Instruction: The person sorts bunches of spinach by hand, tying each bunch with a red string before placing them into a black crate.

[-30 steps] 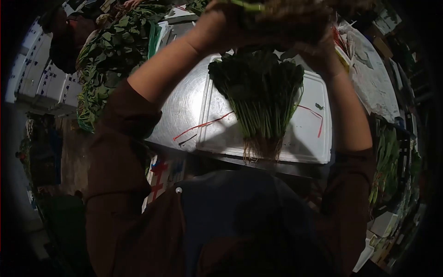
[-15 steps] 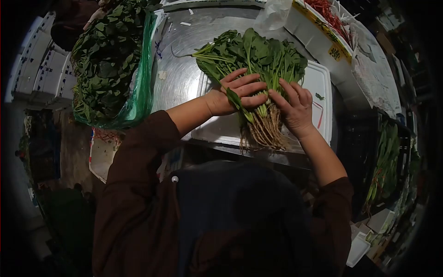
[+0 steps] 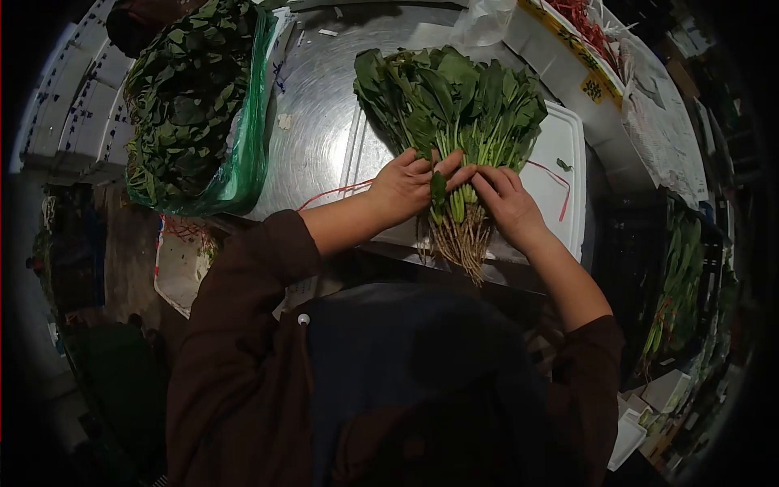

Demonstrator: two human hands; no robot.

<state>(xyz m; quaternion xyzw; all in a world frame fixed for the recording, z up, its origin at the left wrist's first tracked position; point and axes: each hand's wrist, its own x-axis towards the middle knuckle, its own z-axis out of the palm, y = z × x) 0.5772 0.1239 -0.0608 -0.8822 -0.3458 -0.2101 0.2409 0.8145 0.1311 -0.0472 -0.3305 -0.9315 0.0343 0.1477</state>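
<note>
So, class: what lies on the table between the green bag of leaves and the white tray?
Head view: only bare metal table lies between the green bag and the tray, apart from small scraps.

spinach bunch lowered flat onto tray, both hands slid down to its stems

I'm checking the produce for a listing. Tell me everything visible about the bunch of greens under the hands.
The bunch of dark green leafy greens with pale stems and tangled tan roots lies flat on the white plastic tray, leaves fanned away from the person, roots at the near edge. The left hand and right hand press on its stems from both sides.
</note>
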